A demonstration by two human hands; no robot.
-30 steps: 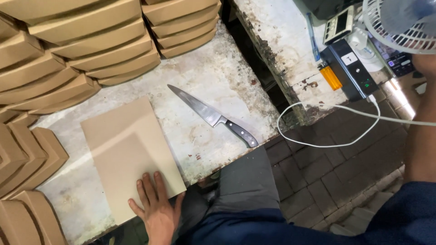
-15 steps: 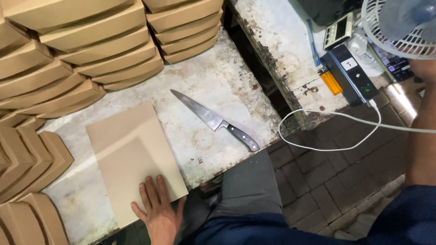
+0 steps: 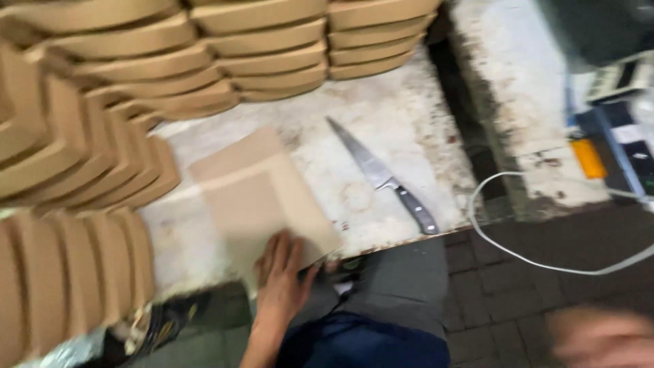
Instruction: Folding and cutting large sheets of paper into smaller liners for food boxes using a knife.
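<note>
Head view, single frame, motion-blurred. We take the flat cardboard sheet (image 3: 262, 197) as our landmark; it lies on the stained white bench (image 3: 409, 129), with its near corner reaching the bench's front edge.

We see the left hand (image 3: 281, 279) at the near edge of the sheet, palm down, fingers spread flat and resting on the cardboard. It presses rather than grips; nothing is enclosed in it.

We see the right hand (image 3: 599, 337) only as a blurred shape well to the right of the sheet, off the bench and above the brick floor (image 3: 504, 300). We cannot tell whether it is open or closed, nor whether it holds anything.

To the right of the sheet, close by but apart from it, a kitchen knife (image 3: 381, 177) lies flat on the bench, blade tip pointing away from the person, dark handle toward the bench's front edge.

Behind the sheet and to its left, we note stacks of folded cardboard boxes (image 3: 225, 61), several layers deep; further rows of boxes stand on edge at the left, one row just beside the sheet's far left corner.

Far right of the sheet, beyond a dark gap, a second white surface (image 3: 518, 102) carries an orange item and dark devices, too blurred to identify. A white cable (image 3: 518, 255) loops over the floor below it.
</note>
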